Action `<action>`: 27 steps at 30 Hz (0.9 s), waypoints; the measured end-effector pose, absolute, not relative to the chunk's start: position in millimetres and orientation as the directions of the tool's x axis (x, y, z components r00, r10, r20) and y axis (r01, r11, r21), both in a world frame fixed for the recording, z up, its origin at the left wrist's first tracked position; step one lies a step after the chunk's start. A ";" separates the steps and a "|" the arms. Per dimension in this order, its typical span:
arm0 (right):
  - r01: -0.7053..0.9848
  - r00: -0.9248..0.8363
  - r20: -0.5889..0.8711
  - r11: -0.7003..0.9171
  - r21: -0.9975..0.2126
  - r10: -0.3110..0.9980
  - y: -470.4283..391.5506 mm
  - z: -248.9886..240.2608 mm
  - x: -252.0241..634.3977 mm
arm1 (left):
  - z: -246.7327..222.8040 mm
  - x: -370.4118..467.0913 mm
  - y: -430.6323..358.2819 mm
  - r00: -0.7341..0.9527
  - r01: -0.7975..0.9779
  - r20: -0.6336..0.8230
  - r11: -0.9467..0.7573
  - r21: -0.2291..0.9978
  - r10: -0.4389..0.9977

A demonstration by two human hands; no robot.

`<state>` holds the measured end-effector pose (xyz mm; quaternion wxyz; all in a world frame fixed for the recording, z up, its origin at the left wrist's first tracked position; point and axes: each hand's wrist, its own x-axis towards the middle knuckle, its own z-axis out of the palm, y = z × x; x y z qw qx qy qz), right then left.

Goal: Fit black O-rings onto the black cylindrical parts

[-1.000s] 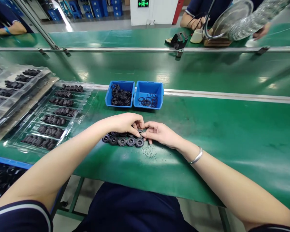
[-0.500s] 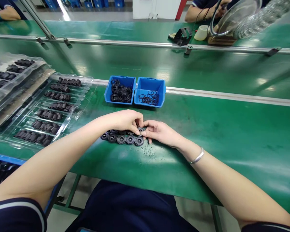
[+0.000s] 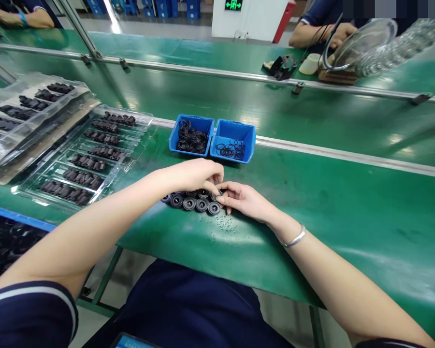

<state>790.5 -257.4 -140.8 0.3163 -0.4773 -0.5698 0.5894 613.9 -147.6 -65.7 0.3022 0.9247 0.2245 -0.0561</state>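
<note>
Two rows of round black parts lie on the green table in front of me. My left hand is over the right end of the back row, its thumb and fingers bent close above the end part; whether anything is between them is too small to tell. My right hand grips the right-end round part of the back row from its right side. Small pale green grains are scattered just below the hands. Behind them stand two blue bins, the left with many black rings, the right with fewer.
Clear trays of black parts lie at the left, beside a stacked tray. A blue crate of black parts is at lower left. A metal rail crosses behind. Across it, people's hands work near a clear hose.
The view has shifted, so the bins and trays appear farther right. My left hand's fingers have lifted slightly off the end part, while my right hand stays at it.
</note>
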 end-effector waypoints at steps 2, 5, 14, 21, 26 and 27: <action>0.192 -0.331 -0.215 -0.158 -0.969 0.919 -257.5 -139.2 790.1 | -67.1 593.3 -148.5 0.858 0.406 -0.029 -0.644 0.648 0.512; 0.237 -0.271 -0.241 -0.178 -0.955 0.932 -257.0 -138.6 787.1 | -74.1 555.9 -155.5 0.678 0.440 0.168 -0.578 0.687 0.715; 0.333 -0.196 -0.276 -0.201 -0.921 0.941 -255.0 -136.3 775.3 | -130.6 486.6 -178.0 0.609 0.467 0.203 -0.553 0.690 0.767; 0.483 -0.152 -0.133 -0.044 -0.874 0.979 -262.2 -137.6 773.0 | -143.1 488.7 -177.5 0.778 0.354 0.178 -0.654 0.668 0.602; 0.663 -0.246 0.226 0.333 -0.670 0.943 -274.0 -141.2 766.5 | -141.5 498.3 -171.1 0.844 0.343 0.206 -0.795 0.501 0.495; 0.675 -0.298 0.262 0.397 -0.622 0.918 -274.9 -142.6 764.2 | -142.6 502.1 -170.0 0.858 0.324 0.212 -0.812 0.485 0.468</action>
